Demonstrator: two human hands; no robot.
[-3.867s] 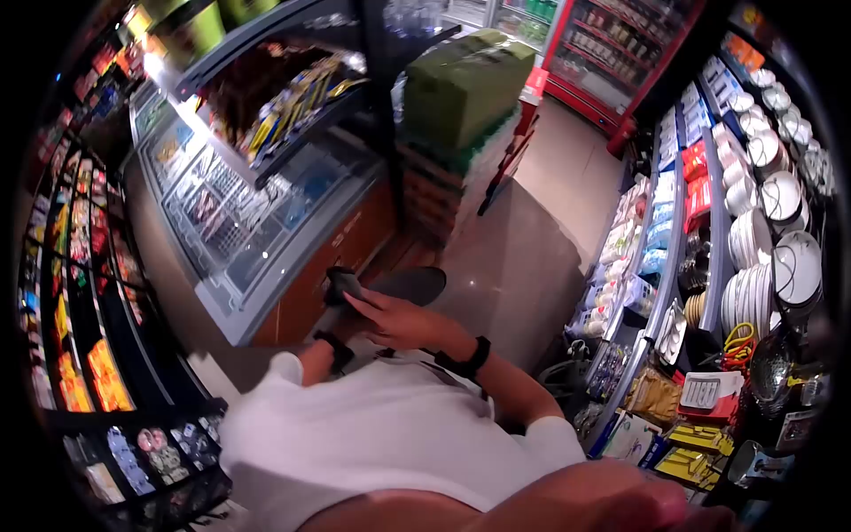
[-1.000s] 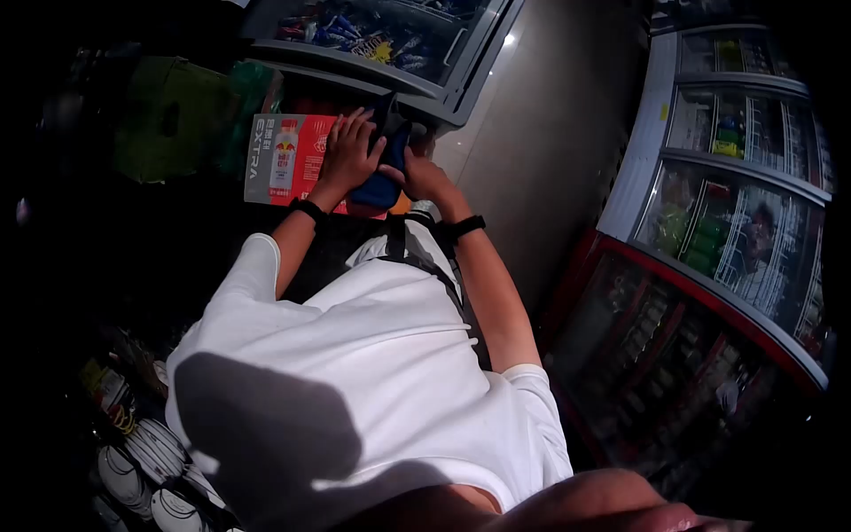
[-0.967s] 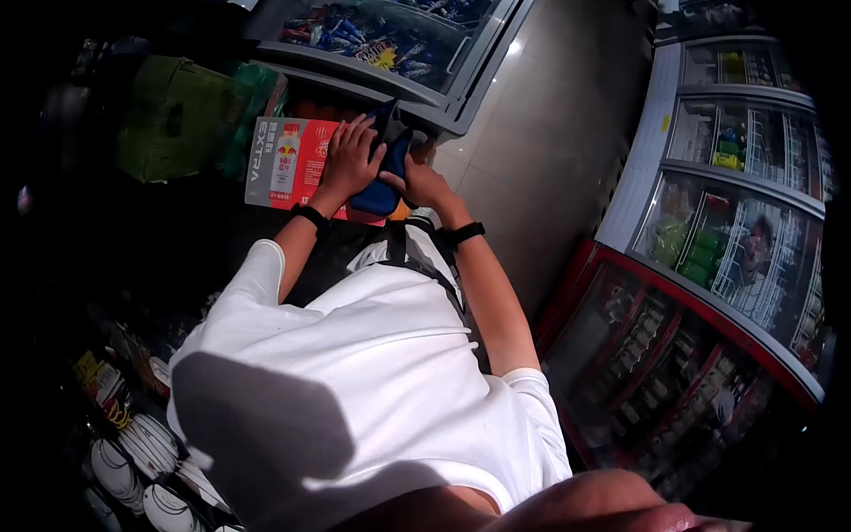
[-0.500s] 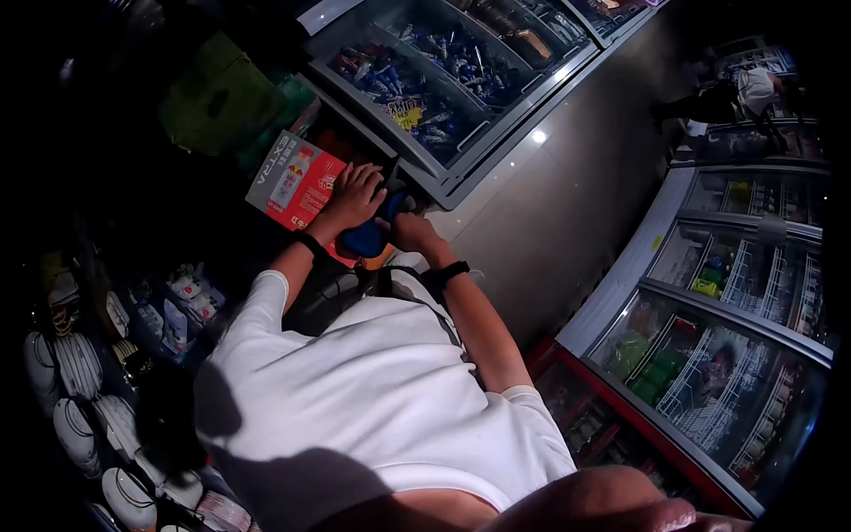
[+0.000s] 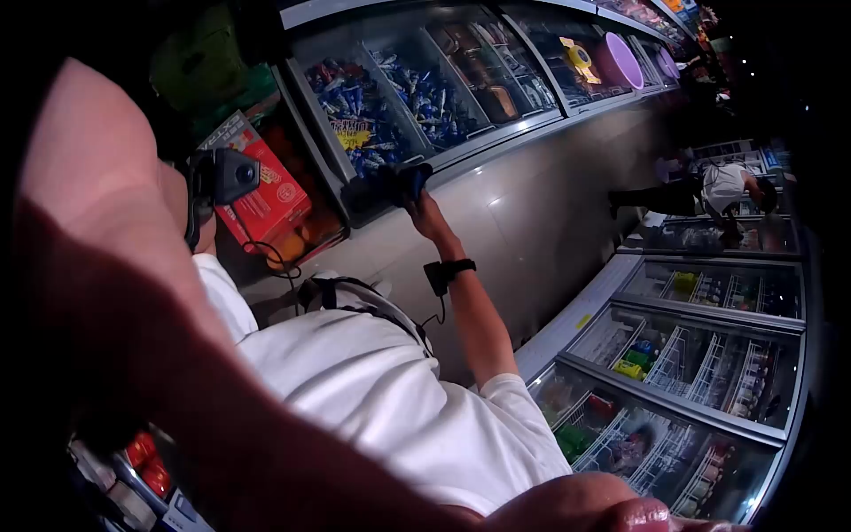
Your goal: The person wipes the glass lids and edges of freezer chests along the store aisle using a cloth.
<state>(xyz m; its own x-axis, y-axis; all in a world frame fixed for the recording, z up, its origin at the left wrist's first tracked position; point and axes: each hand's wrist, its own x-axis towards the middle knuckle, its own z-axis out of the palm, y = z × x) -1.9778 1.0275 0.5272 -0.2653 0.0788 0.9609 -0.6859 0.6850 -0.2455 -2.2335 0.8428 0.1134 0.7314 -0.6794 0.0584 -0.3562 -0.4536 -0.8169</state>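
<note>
My right hand reaches out to the near corner of the chest freezer. Its fingers close round a dark blue object, too dark and blurred to name. A black part of it or beside it lies over the freezer's edge. My left arm is raised. What seems to be my left hand fills the left side, very close to the camera, its fingers not distinguishable. Behind it shows a black device on my left wrist. Under that stands a red and grey carton.
Packaged goods lie under the freezer's glass, with purple bowls farther along. Glass-fronted refrigerators line the right. A person in a white top bends at the far right. Tiled floor runs between. A thin cable hangs from each wrist device.
My left hand has left the carton and come up close to the camera. My right hand has moved forward to the freezer corner with the dark blue object. The view has turned.
</note>
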